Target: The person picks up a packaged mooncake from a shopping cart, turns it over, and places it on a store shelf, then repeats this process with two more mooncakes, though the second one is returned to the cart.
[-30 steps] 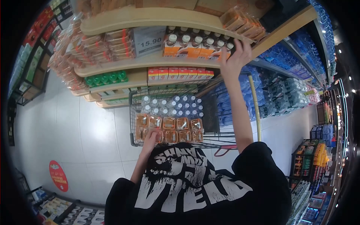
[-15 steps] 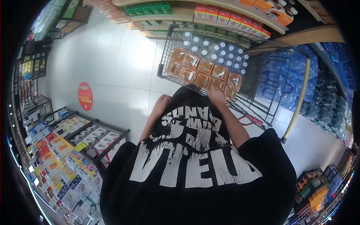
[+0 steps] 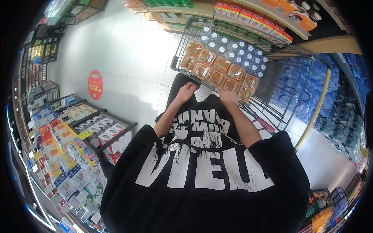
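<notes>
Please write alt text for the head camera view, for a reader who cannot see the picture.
Seen from above, a person in a black T-shirt with white lettering puts the left hand and right hand at the near edge of a black wire shopping cart. It holds shrink-wrapped packs of amber bottles and white-capped clear bottles. Store shelves stand around.

Single head-worn fisheye view, looking steeply down over the wearer's chest, close above the shopping cart [image 3: 248, 66] and the shop floor [image 3: 128, 66].
</notes>
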Motion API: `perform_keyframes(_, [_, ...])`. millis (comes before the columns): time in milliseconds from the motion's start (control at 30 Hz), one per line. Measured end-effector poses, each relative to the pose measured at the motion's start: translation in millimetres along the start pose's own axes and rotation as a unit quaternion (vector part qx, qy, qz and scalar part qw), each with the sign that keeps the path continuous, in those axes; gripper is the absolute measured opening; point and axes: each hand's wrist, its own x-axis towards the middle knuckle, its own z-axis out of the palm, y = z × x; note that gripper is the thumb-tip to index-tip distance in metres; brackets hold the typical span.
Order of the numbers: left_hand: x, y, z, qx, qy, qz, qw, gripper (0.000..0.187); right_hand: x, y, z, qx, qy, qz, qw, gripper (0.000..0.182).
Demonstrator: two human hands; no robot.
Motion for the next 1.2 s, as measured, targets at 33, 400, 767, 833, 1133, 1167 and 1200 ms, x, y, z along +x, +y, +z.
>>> perform_keyframes(33, [-1, -1, 1, 0.004, -0.002, 0.004, 1.000, 0.033, 2, -1, -4, -0.008, -0.009, 0.006, 1.000, 0.033])
perform_keyframes(400, [10, -14, -19, 0.040, -0.014, -0.023, 0.999, 0.033, -2, -6, -7, -0.030, -0.053, 0.038, 0.997, 0.031])
perform_keyframes(767, [45, -23, -27, 0.094, -0.021, 0.040, 0.995, 0.029, -1, 4, 6, -0.018, -0.048, 0.032, 0.998, 0.029])
perform_keyframes(833, [64, -20, -24, 0.056, 0.066, 0.055, 0.995, 0.029, -1, 2, 6, -0.038, -0.013, 0.018, 0.999, 0.026])
perform_keyframes(1133, [180, -44, -23, 0.136, 0.063, -0.018, 0.989, 0.041, 3, -4, -7, 0.003, -0.076, 0.083, 0.994, 0.022])
perform_keyframes(1167, [187, -47, -19, 0.134, 0.111, -0.071, 0.982, 0.042, 3, -4, -3, 0.015, -0.066, 0.081, 0.994, 0.021])
perform_keyframes(1200, [200, -58, -13, 0.133, 0.158, -0.123, 0.971, 0.044, 6, -7, -8, 0.015, -0.058, 0.083, 0.995, 0.021])
